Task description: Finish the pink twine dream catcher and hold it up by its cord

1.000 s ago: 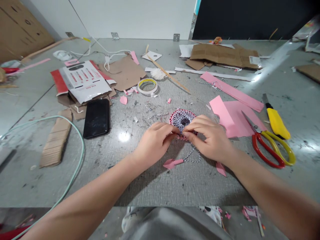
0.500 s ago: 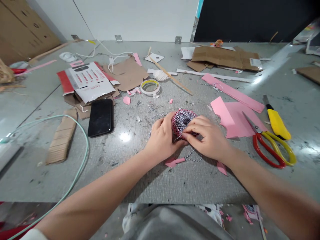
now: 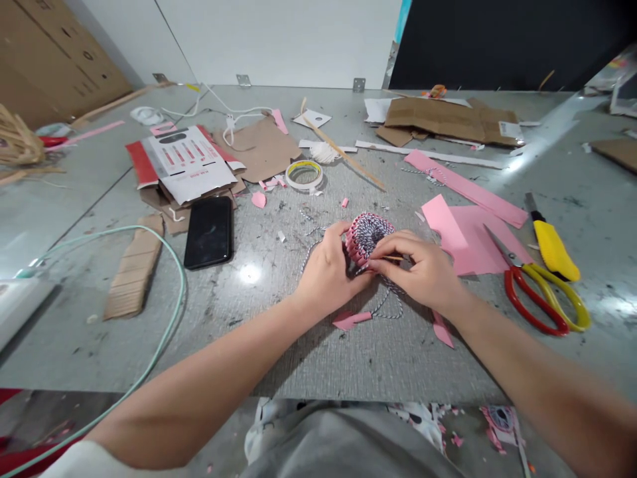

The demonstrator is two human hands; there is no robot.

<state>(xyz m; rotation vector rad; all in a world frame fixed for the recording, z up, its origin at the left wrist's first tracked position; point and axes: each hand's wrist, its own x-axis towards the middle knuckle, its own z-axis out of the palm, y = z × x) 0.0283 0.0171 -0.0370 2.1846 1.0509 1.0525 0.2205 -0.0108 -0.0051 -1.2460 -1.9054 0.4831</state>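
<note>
A small round piece (image 3: 369,232) of coiled black-and-white twisted cord, rimmed with pink paper rolls, is tilted up above the table. My left hand (image 3: 328,269) is closed around its left side, thumb below. At its lower edge, the fingertips of my right hand (image 3: 411,265) pinch the black-and-white cord (image 3: 362,268). A thin tan sliver (image 3: 393,257) shows between the right fingers; its ends are partly hidden. Loose cord (image 3: 398,307) loops down below the hands, beside a pink paper piece with a roll (image 3: 352,320).
Right of my hands lie scissors (image 3: 542,285), a yellow-handled cutter (image 3: 553,245) and pink paper sheets (image 3: 490,239). To the left are a phone (image 3: 209,232), a corrugated cardboard strip (image 3: 133,269) and a green cable (image 3: 179,292). A tape roll (image 3: 304,175) and flattened cardboard (image 3: 448,121) lie farther back.
The round piece has tipped, so more of its pink rim shows. A tan sliver now shows between my right fingers. The view has shifted slightly.
</note>
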